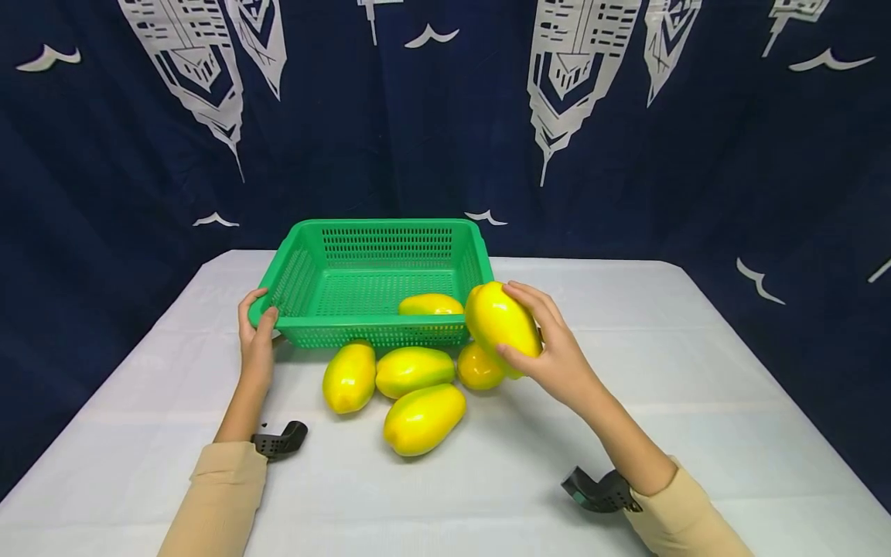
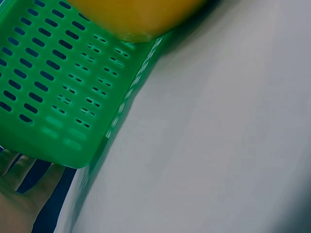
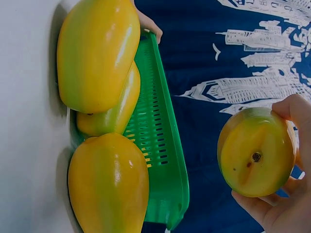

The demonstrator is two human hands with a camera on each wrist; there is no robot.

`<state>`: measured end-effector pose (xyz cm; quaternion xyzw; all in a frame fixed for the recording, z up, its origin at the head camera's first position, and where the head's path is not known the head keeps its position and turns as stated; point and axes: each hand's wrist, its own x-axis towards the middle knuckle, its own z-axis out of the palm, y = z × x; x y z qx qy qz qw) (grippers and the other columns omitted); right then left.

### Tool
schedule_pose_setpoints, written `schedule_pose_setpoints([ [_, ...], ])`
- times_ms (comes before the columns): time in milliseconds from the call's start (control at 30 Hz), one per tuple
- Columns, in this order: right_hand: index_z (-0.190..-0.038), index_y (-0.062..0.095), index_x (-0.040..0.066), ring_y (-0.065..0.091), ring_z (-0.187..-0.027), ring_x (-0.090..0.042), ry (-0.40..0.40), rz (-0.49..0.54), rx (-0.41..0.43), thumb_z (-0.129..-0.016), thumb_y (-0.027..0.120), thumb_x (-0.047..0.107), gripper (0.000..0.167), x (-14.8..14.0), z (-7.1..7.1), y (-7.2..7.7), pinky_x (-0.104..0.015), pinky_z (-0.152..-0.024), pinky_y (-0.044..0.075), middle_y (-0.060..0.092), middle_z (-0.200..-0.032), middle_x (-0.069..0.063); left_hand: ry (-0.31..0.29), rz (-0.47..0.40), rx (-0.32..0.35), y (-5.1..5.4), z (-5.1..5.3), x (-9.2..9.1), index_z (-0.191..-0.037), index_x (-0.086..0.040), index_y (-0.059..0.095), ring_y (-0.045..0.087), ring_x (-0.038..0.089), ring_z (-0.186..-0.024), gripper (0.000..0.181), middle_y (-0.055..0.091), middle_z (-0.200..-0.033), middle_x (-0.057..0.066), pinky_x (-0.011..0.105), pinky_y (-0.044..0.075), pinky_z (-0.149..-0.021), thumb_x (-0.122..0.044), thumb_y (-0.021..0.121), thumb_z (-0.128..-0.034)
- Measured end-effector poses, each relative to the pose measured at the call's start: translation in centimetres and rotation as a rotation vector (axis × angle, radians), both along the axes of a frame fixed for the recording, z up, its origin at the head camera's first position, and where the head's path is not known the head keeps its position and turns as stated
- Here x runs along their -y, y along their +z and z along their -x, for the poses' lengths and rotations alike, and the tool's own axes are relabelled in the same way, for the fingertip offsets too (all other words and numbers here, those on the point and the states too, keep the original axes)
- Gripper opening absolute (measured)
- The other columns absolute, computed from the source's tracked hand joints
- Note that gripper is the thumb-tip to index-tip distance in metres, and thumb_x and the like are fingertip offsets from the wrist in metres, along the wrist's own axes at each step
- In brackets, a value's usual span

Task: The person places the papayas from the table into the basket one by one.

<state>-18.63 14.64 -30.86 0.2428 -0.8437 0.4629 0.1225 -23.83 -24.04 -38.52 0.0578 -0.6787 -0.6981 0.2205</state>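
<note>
A green plastic basket [image 1: 379,321] with slotted walls stands on the table, one yellow papaya [image 1: 428,304] lying inside near its front right. My left hand [image 1: 257,340] grips the basket's front left corner, thumb over the rim. In my right hand [image 1: 560,360] is another papaya [image 1: 503,325], held between thumb and fingers beside the front right corner, its end facing the camera in the right wrist view. Several more papayas lie before the basket: one at left [image 1: 350,377], a middle one [image 1: 414,371], a nearer one [image 1: 425,419] and a partly hidden one [image 1: 479,367].
A white cloth covers the table [image 1: 696,433]. Behind it hangs a dark blue curtain [image 1: 431,139] with white building prints. Each wrist wears a black camera mount, the left one [image 1: 281,441] and the right one [image 1: 599,491].
</note>
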Motion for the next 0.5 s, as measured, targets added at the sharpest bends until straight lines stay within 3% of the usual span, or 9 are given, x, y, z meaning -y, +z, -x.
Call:
schedule_pose_setpoints([
  [500,-0.136,0.038,0.022,0.037,-0.124,-0.027,-0.035,0.008,0.003,-0.079,0.066,0.015,0.064,0.4,1.4,0.4,-0.052,-0.092,0.041,0.03,-0.142,-0.004,0.015,-0.001,-0.016,-0.1,0.1,0.1,-0.13,-0.026,0.034,0.041,0.014,-0.102,0.037,0.037,-0.116,-0.005,0.024,0.041,-0.074,-0.021,0.039,-0.0934],
])
